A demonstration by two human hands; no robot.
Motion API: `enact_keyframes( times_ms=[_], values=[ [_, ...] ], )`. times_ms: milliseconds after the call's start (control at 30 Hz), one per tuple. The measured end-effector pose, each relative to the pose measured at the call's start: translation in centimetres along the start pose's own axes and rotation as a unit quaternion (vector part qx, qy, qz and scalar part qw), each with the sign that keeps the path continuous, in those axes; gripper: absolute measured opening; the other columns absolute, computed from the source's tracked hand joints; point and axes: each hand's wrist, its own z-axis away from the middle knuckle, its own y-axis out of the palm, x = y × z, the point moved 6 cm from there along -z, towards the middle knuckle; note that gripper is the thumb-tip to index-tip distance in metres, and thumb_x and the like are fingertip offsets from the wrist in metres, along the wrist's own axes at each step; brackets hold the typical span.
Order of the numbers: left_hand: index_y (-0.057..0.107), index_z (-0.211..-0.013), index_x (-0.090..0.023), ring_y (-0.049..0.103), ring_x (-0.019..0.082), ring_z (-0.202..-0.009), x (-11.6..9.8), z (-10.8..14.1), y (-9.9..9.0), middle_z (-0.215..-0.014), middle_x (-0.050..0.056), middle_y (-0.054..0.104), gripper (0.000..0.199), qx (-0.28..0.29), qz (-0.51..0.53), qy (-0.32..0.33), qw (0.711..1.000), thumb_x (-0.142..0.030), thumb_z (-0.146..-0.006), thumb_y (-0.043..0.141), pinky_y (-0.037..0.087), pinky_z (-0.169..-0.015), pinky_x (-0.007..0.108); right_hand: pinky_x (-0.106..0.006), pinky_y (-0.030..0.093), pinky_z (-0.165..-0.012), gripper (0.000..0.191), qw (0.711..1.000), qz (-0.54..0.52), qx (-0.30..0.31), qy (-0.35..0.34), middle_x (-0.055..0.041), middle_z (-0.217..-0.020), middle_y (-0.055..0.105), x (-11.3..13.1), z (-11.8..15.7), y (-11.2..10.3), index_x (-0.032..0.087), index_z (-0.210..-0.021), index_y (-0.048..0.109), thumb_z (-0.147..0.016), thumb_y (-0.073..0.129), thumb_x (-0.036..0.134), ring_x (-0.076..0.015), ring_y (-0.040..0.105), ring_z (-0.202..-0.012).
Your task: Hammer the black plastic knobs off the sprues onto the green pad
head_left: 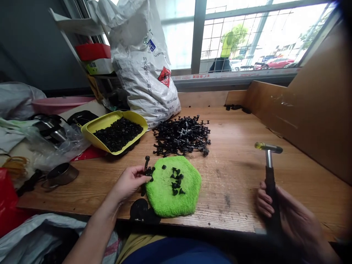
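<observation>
My left hand (132,180) pinches a small black moulded plastic piece (148,169) by the left edge of a green fuzzy pad (170,205). Several small black mushroom-shaped parts (176,181) lie loose on the pad. At the right, my right hand (286,211) is wrapped round the dark handle of a hammer (269,157), held up with its head above the table. The hammer head has a yellow face on one end. Behind the pad is a tangled heap of black plastic pieces (181,135), with stems and round ends.
A yellow scoop-shaped tray (89,128) full of small black parts stands at the left. A big white sack (145,73) rises behind it. A metal cup (62,175) sits near the left edge. A wooden board (310,106) borders the table (228,176) at the right.
</observation>
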Motion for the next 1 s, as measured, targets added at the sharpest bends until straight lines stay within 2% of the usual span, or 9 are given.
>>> enact_keyframes(
  times_ms=[167, 300, 433, 600, 1000],
  values=[
    [0.062, -0.089, -0.012, 0.058, 0.010, -0.066, 0.2, -0.6, -0.4, -0.077, 0.004, 0.066, 0.030, -0.068, 0.102, -0.003, 0.992, -0.019, -0.062, 0.073, 0.045, -0.062, 0.017, -0.022, 0.040, -0.042, 0.011, 1.000, -0.016, 0.005, 0.005, -0.0001, -0.064, 0.035, -0.1, 0.0, 0.1, 0.017, -0.082, 0.057, -0.078, 0.053, 0.027, -0.0101, 0.035, -0.051],
    [0.059, -0.091, -0.010, 0.056, 0.007, -0.060, 0.0, -1.6, 0.4, -0.084, 0.006, 0.065, 0.028, -0.053, 0.165, -0.024, 0.985, -0.016, -0.066, 0.070, 0.043, -0.051, 0.013, -0.022, 0.040, -0.042, 0.014, 0.999, -0.032, 0.001, 0.010, 0.0001, -0.066, 0.034, -0.3, -0.2, -0.4, 0.019, -0.085, 0.057, -0.082, 0.049, 0.030, -0.0106, 0.034, -0.051],
    [0.057, -0.084, -0.008, 0.058, 0.008, -0.060, -0.4, -2.9, 0.9, -0.079, 0.006, 0.063, 0.019, -0.069, 0.188, -0.029, 0.979, -0.007, -0.067, 0.066, 0.047, -0.052, 0.013, -0.022, 0.040, -0.042, 0.015, 0.999, -0.033, 0.007, 0.016, 0.0005, -0.066, 0.033, -0.6, -0.4, -0.9, 0.020, -0.086, 0.057, -0.083, 0.047, 0.030, -0.0106, 0.033, -0.051],
    [0.056, -0.079, -0.007, 0.060, 0.008, -0.058, 0.1, -4.1, 1.6, -0.076, 0.007, 0.061, 0.009, -0.083, 0.222, -0.056, 0.970, -0.002, -0.072, 0.059, 0.049, -0.051, 0.012, -0.023, 0.039, -0.042, 0.016, 0.999, -0.028, 0.008, 0.021, 0.0006, -0.066, 0.033, -0.8, -0.7, -1.3, 0.020, -0.086, 0.057, -0.083, 0.047, 0.032, -0.0104, 0.033, -0.051],
    [0.055, -0.075, -0.006, 0.061, 0.009, -0.057, 0.4, -4.3, 1.9, -0.073, 0.009, 0.062, 0.007, -0.103, 0.241, -0.075, 0.962, 0.001, -0.072, 0.056, 0.051, -0.051, 0.012, -0.022, 0.038, -0.042, 0.015, 1.000, -0.017, 0.013, 0.014, 0.0010, -0.066, 0.033, -0.7, -0.6, -1.2, 0.021, -0.086, 0.056, -0.083, 0.048, 0.033, -0.0103, 0.032, -0.051]
  ],
)
